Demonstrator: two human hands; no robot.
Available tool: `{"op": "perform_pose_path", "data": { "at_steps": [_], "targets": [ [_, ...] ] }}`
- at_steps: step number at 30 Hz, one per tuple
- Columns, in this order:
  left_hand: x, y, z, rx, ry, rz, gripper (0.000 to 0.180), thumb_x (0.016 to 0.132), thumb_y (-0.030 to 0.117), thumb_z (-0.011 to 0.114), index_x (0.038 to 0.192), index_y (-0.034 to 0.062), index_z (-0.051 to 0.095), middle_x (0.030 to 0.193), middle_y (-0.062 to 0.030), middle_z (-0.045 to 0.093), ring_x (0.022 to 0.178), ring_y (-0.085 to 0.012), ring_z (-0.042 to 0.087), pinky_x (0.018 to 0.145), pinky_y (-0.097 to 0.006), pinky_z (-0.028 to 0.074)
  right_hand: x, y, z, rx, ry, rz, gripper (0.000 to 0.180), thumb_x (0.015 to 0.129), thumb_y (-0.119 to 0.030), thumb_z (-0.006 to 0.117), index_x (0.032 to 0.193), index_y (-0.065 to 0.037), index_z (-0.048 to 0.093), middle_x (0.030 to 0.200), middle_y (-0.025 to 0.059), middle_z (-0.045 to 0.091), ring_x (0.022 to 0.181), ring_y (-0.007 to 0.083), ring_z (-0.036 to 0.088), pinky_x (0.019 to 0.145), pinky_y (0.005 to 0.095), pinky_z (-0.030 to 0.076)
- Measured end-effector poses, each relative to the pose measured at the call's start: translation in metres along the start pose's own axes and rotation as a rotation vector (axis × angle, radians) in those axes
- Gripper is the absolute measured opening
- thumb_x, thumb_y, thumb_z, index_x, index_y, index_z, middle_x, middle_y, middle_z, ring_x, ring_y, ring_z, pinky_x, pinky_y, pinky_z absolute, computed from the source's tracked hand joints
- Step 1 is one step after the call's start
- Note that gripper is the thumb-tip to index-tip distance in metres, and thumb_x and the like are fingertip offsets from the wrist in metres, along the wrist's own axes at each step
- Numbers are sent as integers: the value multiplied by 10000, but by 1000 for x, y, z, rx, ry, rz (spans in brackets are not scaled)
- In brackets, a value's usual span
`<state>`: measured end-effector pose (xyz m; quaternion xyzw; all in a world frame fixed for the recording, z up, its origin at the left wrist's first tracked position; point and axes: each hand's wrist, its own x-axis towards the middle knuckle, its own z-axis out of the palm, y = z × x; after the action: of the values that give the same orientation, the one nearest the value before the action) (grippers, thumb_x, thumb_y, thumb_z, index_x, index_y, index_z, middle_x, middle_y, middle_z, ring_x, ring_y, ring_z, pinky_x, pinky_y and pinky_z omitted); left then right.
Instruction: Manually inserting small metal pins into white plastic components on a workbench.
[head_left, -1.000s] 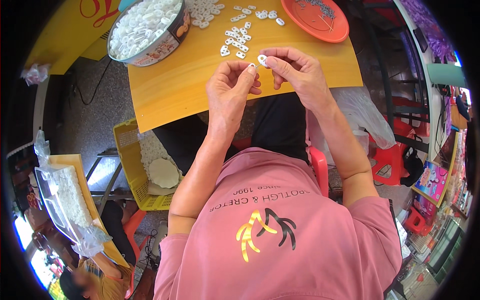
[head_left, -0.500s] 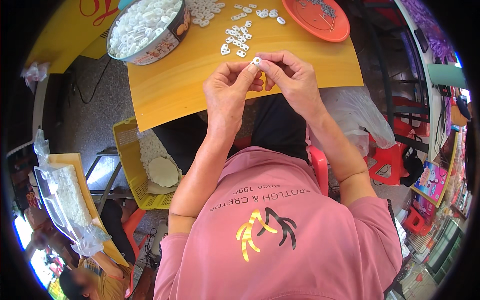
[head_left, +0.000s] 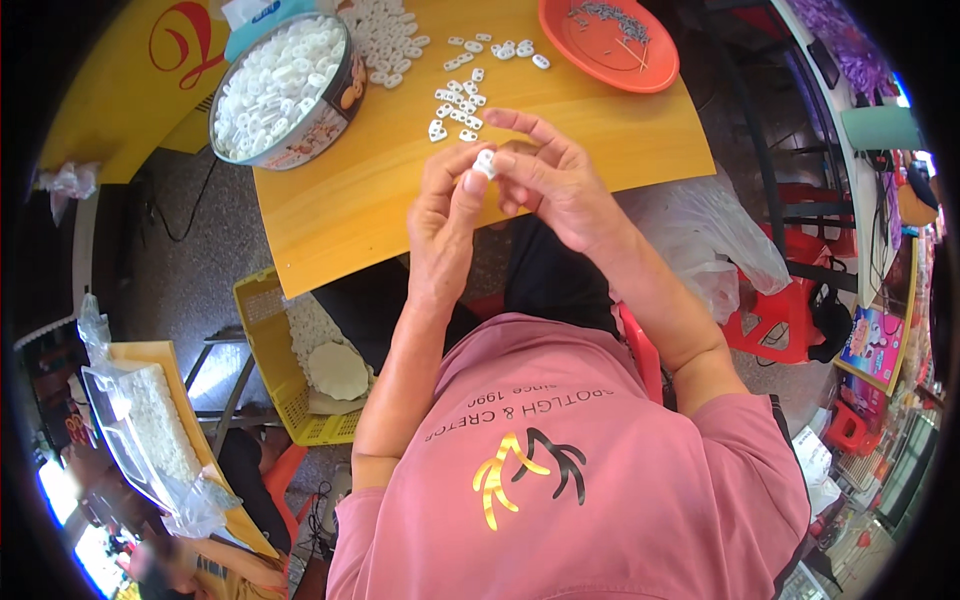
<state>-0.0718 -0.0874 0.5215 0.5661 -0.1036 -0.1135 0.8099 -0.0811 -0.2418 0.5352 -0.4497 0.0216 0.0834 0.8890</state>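
Note:
Above the table's near edge, my left hand [head_left: 449,212] pinches a small white plastic piece [head_left: 485,161] between thumb and fingers. My right hand [head_left: 556,185] meets it from the other side, its thumb against the piece and its index finger stretched out above. What the right hand's other fingers touch is partly hidden. Just beyond my hands lies a scatter of similar white two-hole pieces [head_left: 463,101] on the yellow-brown tabletop [head_left: 350,222]. A red plate [head_left: 606,70] at the far right holds small grey metal parts and thin sticks.
A round tin [head_left: 338,110] heaped with white pieces stands at the table's left, beside a loose pile [head_left: 385,40]. Below left is a yellow plastic crate [head_left: 270,370]. A clear plastic bag [head_left: 690,235] hangs at the right. Another person [head_left: 225,570] sits at lower left near a tray.
Both hands have come slightly nearer and to the left with the white piece. My right index finger has lifted off it and straightened. The view has shifted a little.

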Motion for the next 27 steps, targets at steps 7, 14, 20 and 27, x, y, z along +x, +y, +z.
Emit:
{"op": "perform_pose_path", "data": {
  "at_steps": [7,14,20,27],
  "targets": [
    [-3,-14,-1,-316,-70,-26,257,1006,207,542,1130,-6,613,1223,-83,562,950,-104,555,740,-213,460,-4,10,15,200,13,82,625,904,-57,652,1444,-63,338,916,52,623,664,61,533,630,250,506],
    [-5,-4,-7,-359,-68,-11,192,950,149,625,1074,5,656,1196,-137,594,1186,-201,514,764,-224,457,-8,7,24,219,-54,84,666,905,-66,655,1472,-72,304,998,63,624,672,57,502,685,258,500],
    [-10,14,-27,63,86,181,214,911,74,629,1118,22,644,1172,-119,612,1126,-201,558,947,-313,440,0,-11,4,-231,-70,57,380,950,-122,627,1299,4,544,997,54,649,770,91,608,706,232,501],
    [-55,53,-142,464,658,215,224,938,78,625,1148,1,625,946,-58,647,841,-124,610,788,-241,512,43,-108,-93,-1360,430,-482,194,877,-194,676,977,-29,697,889,53,687,768,156,644,701,288,506]
  ]
}}
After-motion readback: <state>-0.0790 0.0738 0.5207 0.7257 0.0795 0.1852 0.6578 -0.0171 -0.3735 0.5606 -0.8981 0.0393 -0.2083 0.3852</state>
